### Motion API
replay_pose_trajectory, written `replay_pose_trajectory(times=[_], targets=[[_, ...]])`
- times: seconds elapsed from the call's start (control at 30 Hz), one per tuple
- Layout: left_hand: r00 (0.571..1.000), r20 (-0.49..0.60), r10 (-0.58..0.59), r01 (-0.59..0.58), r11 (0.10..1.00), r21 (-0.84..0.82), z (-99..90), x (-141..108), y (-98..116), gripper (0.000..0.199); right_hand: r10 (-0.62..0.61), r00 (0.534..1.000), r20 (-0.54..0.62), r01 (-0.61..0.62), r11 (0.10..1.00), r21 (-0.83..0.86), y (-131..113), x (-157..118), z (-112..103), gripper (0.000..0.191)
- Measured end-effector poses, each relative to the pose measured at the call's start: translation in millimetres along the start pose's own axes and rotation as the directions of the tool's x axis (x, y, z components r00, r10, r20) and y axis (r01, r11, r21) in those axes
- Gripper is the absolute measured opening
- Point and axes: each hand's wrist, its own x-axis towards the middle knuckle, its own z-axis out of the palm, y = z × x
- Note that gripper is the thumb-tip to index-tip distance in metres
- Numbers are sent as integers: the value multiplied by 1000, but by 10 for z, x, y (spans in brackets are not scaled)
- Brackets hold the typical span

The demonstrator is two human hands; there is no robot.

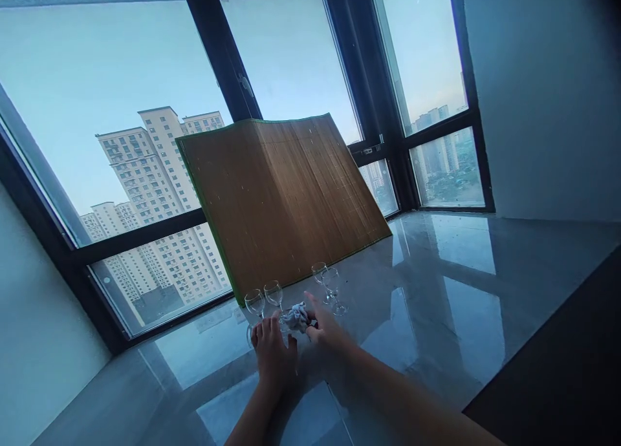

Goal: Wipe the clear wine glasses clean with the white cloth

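Note:
My left hand (273, 350) is closed around a clear stemmed glass (249, 335), which seems to lie on its side; my fingers cover most of it. From the right, my right hand (326, 328) grips a crumpled pale cloth (295, 317) and presses it at the glass's other end. Just beyond my left hand stand two more stemmed glasses, a left one (254, 302) and a right one (273, 294). Another pair stands upright past my right hand, a nearer glass (330, 282) and a farther glass (319, 273).
Glossy tiles (427, 291) cover the wide ledge under my hands. A brown slatted mat (291, 200) with green edging leans against the dark-framed windows (383, 64) behind the glasses. Walls close the ledge at left and right, and a dark area lies past its edge at lower right.

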Motion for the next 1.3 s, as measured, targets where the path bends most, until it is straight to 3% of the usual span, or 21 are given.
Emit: replay_pose_trajectory(times=[0.2, 0.33, 0.6, 0.77, 1.1, 1.3], targets=[[1000, 16, -26, 26, 1000, -1, -3, -22, 39, 50, 66, 992, 107, -89, 970, 227, 51, 31, -12, 96], [997, 76, 23, -19, 998, -53, 15, -55, 99, 51, 80, 976, 204, -152, 917, 368, 162, 60, 52, 104], [993, 102, 55, -41, 989, -142, -41, -30, 112, 50, 62, 965, 253, -169, 887, 430, 245, 73, 132, 108], [992, 117, 55, -36, 987, -158, 8, -63, 83, 56, 60, 970, 234, -152, 904, 400, 121, 42, 63, 103], [990, 103, 96, -72, 975, -211, 18, -65, 70, 58, 184, 981, 61, -193, 896, 399, -45, -7, 14, 64], [993, 78, 87, -67, 972, -225, -6, -28, 24, 52, 239, 969, 68, -244, 866, 436, -32, 17, 16, 57]])
